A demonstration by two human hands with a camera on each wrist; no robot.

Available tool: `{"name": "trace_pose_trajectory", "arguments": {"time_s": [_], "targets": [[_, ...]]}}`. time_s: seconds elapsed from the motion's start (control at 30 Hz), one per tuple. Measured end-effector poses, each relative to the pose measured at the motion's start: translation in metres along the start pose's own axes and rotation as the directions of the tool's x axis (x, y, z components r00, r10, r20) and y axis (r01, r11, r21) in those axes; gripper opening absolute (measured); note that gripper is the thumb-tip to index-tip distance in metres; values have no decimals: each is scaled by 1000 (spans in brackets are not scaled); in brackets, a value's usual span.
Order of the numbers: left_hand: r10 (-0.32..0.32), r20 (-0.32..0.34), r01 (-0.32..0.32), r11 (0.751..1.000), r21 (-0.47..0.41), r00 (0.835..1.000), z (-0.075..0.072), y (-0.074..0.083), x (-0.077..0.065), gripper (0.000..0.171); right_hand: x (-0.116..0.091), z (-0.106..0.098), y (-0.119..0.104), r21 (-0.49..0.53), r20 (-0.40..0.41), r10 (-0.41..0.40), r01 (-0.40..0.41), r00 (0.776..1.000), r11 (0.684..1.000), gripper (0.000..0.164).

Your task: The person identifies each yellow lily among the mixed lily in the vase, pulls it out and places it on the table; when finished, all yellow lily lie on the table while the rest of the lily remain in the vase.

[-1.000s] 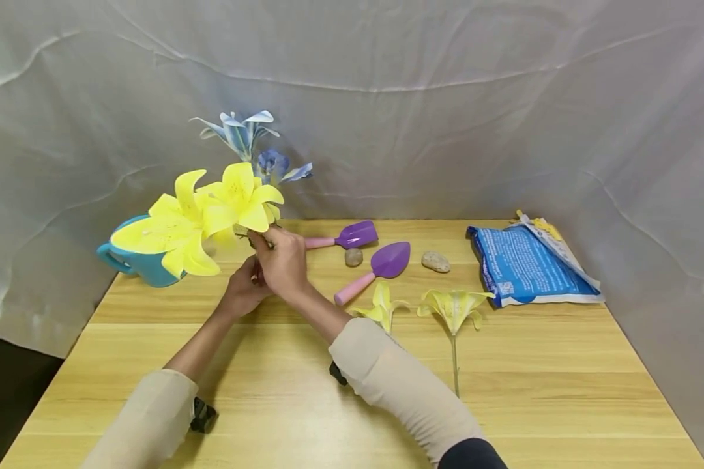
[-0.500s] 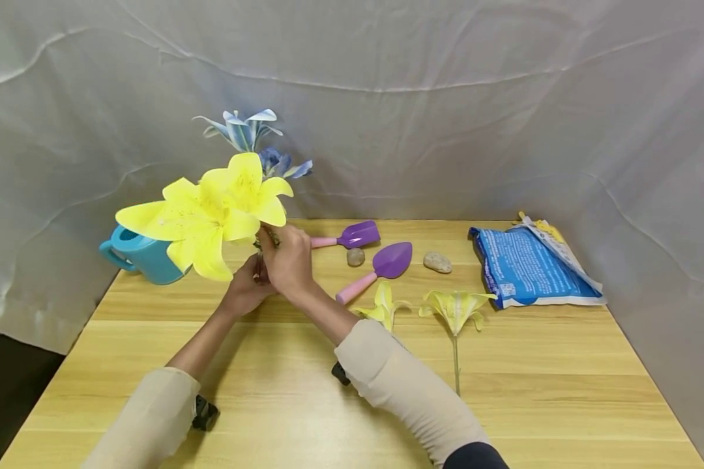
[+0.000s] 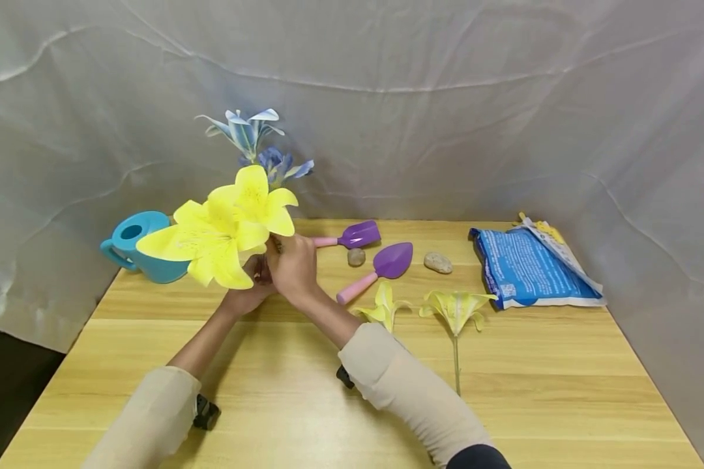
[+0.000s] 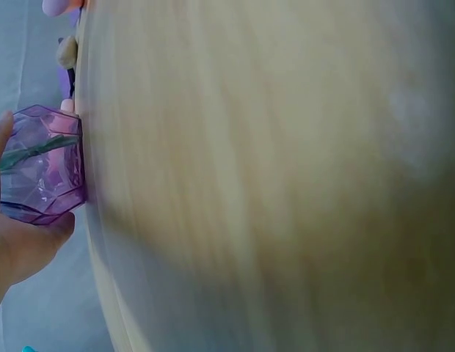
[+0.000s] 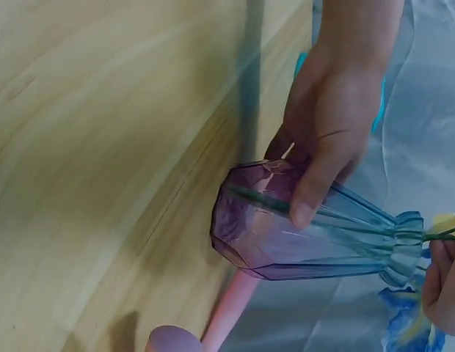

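Note:
In the right wrist view, a faceted clear vase [image 5: 286,246], purple at the base and teal at the neck, has green stems inside. My left hand [image 5: 334,125] holds its body, thumb along the near side. At the mouth, my right hand [image 5: 445,286] pinches a green stem [image 5: 442,235]. Two large yellow lilies [image 3: 220,244] hang over both hands in the head view, hiding part of my left hand [image 3: 248,293] and the vase. My right hand [image 3: 296,267] is just below the blooms. Blue flowers [image 3: 243,135] rise behind them.
A teal watering can [image 3: 152,260] stands left of the lilies. Rightward lie a purple shovel [image 3: 359,234], a purple trowel [image 3: 392,260], stones [image 3: 437,262] and a blue packet [image 3: 540,267]. Nearer, two yellow lilies [image 3: 454,311] lie on the wooden table [image 3: 540,384].
The yellow blooms have shifted right and ended lower, uncovering more of the watering can. My right hand has moved slightly right and down; my left hand stays nearly in place.

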State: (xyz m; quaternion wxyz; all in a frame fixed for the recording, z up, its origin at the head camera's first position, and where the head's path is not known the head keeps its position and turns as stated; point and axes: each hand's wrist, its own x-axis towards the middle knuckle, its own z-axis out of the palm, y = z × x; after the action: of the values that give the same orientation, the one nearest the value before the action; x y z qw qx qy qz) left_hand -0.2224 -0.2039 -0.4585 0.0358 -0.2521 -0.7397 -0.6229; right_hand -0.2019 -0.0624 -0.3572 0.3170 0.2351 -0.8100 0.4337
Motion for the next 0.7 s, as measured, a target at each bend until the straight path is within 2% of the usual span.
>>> {"name": "trace_pose_trajectory", "arguments": {"time_s": [0.17,0.2,0.3,0.4,0.43,0.5,0.57,0.63,0.7], "targets": [[89,19,-89,996,-17,996,1,4,6,24,-2,-4,5,-14,78,-11,12,997,1000,22],[92,18,-92,996,-7,996,1,5,6,23,-2,-4,5,-18,96,-9,11,995,1000,23],[88,65,-79,988,-135,994,2,5,7,26,-2,-3,7,-41,144,20,-14,989,999,20],[95,100,-78,983,-164,990,3,5,7,32,-1,-1,9,-50,174,68,-61,982,997,17],[93,99,-76,984,-163,991,3,5,6,33,0,-1,9,-51,178,82,-74,981,996,16],[94,71,-88,992,-86,993,3,5,6,29,0,1,9,-56,168,91,-83,982,995,7],[30,39,-29,999,-29,999,2,6,5,23,1,3,9,-57,139,86,-79,987,995,2],[-56,6,56,998,32,998,2,9,2,22,1,5,9,-42,111,52,-48,992,998,7],[-102,15,100,992,70,995,2,10,1,23,0,6,9,-39,99,-9,13,995,999,12]]}}
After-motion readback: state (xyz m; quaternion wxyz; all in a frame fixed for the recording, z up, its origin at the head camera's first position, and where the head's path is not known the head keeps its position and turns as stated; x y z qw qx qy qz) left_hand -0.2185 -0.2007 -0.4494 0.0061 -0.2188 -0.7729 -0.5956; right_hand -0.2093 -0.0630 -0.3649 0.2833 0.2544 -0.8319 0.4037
